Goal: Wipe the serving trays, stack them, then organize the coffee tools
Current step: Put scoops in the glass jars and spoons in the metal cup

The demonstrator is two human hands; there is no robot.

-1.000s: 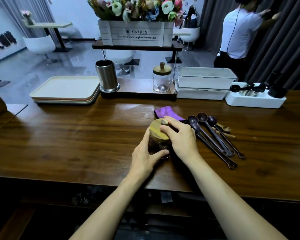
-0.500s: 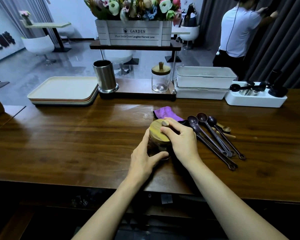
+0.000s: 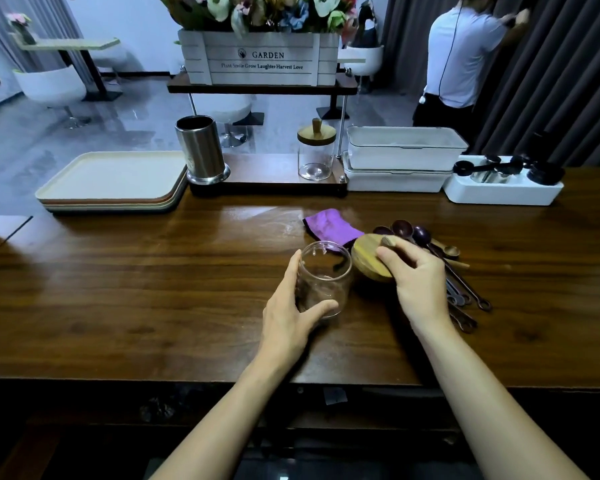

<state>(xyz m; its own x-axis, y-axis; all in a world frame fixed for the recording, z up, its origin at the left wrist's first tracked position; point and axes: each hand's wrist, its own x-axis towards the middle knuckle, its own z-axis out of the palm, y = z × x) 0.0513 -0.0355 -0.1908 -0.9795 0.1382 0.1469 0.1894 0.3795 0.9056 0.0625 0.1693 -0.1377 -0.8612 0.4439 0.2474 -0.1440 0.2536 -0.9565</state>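
Observation:
A clear glass jar [image 3: 323,282] stands open on the wooden counter [image 3: 153,289], and my left hand [image 3: 291,317] grips its left side. My right hand [image 3: 416,282] holds the jar's wooden lid [image 3: 369,259] by its knob, tilted just right of the jar's mouth. Several dark long-handled coffee spoons [image 3: 465,289] lie fanned out to the right, partly under my right hand. A purple cloth [image 3: 328,227] lies behind the jar. Stacked cream serving trays [image 3: 111,181] sit at the back left.
A steel cylinder cup [image 3: 201,150] and a second lidded glass jar [image 3: 316,150] stand on a low shelf at the back. Two white stacked bins [image 3: 399,161] and a white organizer tray [image 3: 503,188] with dark tools sit back right. A person [image 3: 461,57] stands by the curtain.
My right hand has lifted the wooden lid off the jar and moved it to the right, tilted. The left hand still holds the jar.

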